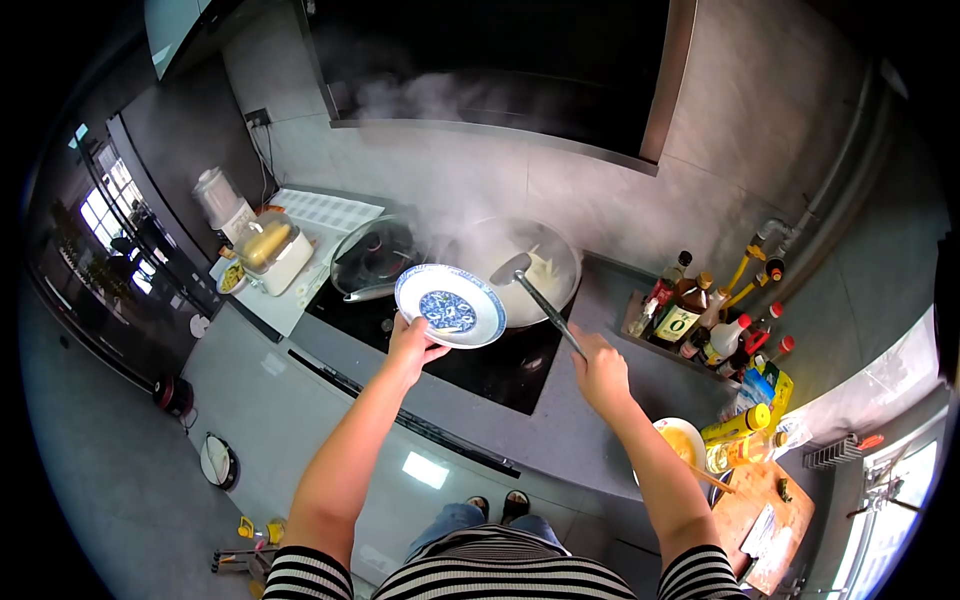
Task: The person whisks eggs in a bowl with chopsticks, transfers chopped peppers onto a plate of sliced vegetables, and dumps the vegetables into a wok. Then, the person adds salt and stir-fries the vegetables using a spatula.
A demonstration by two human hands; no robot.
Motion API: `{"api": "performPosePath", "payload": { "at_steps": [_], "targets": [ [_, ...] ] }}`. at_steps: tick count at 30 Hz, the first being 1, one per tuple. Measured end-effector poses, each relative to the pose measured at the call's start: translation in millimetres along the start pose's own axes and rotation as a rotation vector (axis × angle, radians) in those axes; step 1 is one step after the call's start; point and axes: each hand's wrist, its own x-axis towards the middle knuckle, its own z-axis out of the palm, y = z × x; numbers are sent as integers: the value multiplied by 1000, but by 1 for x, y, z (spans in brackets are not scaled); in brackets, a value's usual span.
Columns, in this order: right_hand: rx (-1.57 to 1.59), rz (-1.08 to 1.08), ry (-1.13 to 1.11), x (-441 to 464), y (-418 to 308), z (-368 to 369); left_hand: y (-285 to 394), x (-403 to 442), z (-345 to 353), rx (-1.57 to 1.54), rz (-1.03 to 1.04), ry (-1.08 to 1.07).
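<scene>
My left hand (410,350) grips the near rim of a blue-and-white plate (482,308), tilted so that its patterned inside shows. A few small pale bits lie on the plate's middle. In my right hand (601,372) is the handle of a spatula (545,304), its dark head over the steaming wok (574,262). Pale pieces of food (545,268) show inside the wok, beside the spatula head. Steam and the plate hide part of the wok.
A lidded pan (350,240) stands left on the black cooktop (500,382). Bottles (680,312) crowd the right counter. Nearer are a bowl of yellow liquid (680,440) and a cutting board (780,530) with a knife (760,532). The range hood (500,138) overhangs the back.
</scene>
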Motion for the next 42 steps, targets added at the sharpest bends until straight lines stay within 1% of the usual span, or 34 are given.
{"api": "performPosePath", "payload": {
  "at_steps": [3, 6, 9, 12, 15, 18, 21, 24, 27, 30, 34, 37, 40, 42],
  "targets": [
    [233, 181, -99, 17, 5, 19, -10, -8, -13, -119, 7, -16],
    [329, 301, -108, 30, 0, 43, -12, -19, -22, -150, 19, -51],
    [349, 352, -15, 24, -18, 37, -8, -21, -28, -103, 12, -37],
    [405, 71, 155, -4, -26, 14, -5, -8, -36, -60, 37, -71],
    [410, 99, -125, -29, -50, -39, -7, 12, -38, -68, 52, -86],
    [359, 31, -232, -39, -56, -58, -5, 27, -34, -85, 49, -78],
    [316, 17, -197, -39, -54, -62, -2, 35, -28, -105, 40, -72],
    [317, 35, -174, -35, -52, -63, -3, 40, -18, -95, 58, -53],
    [502, 117, -197, -30, -47, -38, -5, 43, -7, -80, 31, -91],
    [434, 203, -160, -21, -53, -16, -9, 44, 9, -40, 46, -111],
    [478, 315, -107, -11, -46, -2, -12, 46, 28, -13, 32, -140],
    [429, 242, -69, -19, -35, -20, -9, 49, 33, -3, 31, -121],
    [522, 312, -240, -26, -40, -53, -5, 54, 38, 25, 41, -108],
    [551, 293, -245, -25, -38, -49, -4, 56, 40, 36, 26, -91]
  ]
}}
